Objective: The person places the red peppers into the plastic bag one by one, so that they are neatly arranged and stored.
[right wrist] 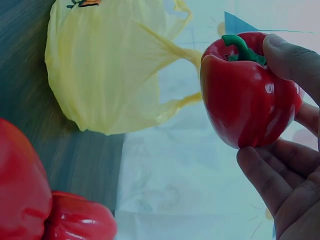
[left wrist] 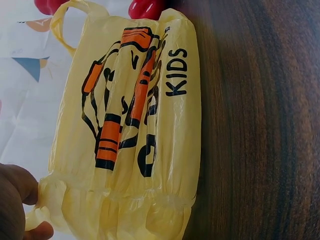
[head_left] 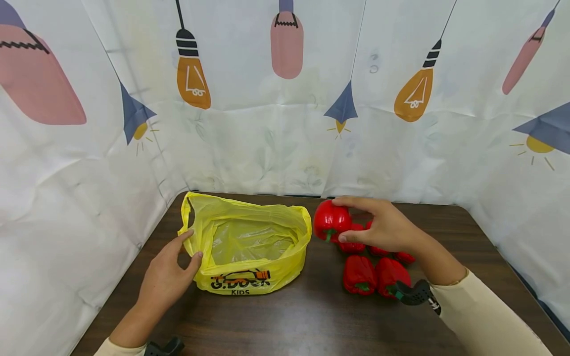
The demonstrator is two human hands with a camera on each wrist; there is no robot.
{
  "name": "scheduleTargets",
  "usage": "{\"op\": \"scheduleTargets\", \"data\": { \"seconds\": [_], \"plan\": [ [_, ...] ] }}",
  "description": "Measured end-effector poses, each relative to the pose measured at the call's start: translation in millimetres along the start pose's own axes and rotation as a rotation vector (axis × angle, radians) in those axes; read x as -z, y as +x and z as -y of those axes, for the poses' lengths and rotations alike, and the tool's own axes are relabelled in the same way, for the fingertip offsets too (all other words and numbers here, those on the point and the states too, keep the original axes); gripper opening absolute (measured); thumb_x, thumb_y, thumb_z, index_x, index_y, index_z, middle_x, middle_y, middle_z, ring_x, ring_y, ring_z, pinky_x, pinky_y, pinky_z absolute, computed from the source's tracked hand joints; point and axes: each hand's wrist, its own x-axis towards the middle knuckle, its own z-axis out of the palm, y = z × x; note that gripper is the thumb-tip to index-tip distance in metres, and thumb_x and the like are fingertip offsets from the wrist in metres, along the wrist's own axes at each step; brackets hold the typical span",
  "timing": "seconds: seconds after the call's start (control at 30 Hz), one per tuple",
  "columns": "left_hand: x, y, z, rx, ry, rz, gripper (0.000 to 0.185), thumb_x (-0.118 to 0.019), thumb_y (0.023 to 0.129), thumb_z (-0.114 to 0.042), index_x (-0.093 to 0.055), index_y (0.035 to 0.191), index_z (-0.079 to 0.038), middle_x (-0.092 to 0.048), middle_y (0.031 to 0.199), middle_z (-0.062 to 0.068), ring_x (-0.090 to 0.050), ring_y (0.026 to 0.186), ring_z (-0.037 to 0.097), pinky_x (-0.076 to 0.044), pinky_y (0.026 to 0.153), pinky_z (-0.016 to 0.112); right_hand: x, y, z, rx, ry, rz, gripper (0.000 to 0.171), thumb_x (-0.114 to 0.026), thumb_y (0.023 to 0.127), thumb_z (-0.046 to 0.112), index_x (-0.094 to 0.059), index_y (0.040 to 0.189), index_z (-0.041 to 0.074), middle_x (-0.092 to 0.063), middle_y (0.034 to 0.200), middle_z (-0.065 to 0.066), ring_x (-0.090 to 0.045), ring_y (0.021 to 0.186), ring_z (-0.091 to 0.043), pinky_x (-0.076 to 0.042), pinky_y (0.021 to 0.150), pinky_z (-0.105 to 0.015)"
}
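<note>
A yellow plastic bag [head_left: 249,247] printed with "KIDS" sits open on the dark wooden table [head_left: 311,316]. My left hand [head_left: 171,269] pinches the bag's left rim between thumb and fingers; the left wrist view shows the bag [left wrist: 135,130] from its printed side. My right hand [head_left: 383,227] grips a red bell pepper [head_left: 331,220] lifted just right of the bag. The right wrist view shows this pepper [right wrist: 247,90] held by thumb and fingers, green stem up. Several more red peppers [head_left: 374,274] lie on the table under and in front of that hand.
White curtains [head_left: 285,123] printed with light bulbs close in the table at the back and both sides. Bare tabletop stretches along the front edge in front of the bag and the peppers.
</note>
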Motion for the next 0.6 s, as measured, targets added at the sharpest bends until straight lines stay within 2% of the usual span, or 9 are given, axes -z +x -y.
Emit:
{"op": "scheduleTargets", "data": {
  "seconds": [0.6],
  "plan": [
    [-2.5,-0.2,0.2,-0.013,0.001,-0.010,0.058,-0.074,0.093,-0.018,-0.053,0.145,-0.002,-0.064,0.119,0.022,-0.063,0.103,0.041,-0.051,0.074,0.058,-8,22,19,0.131,0.051,0.016,0.071,-0.090,0.079,0.029,-0.060,0.144,0.027,-0.058,0.142,0.005,-0.067,0.113,-0.015,-0.055,0.096,-0.037]
  ]
}}
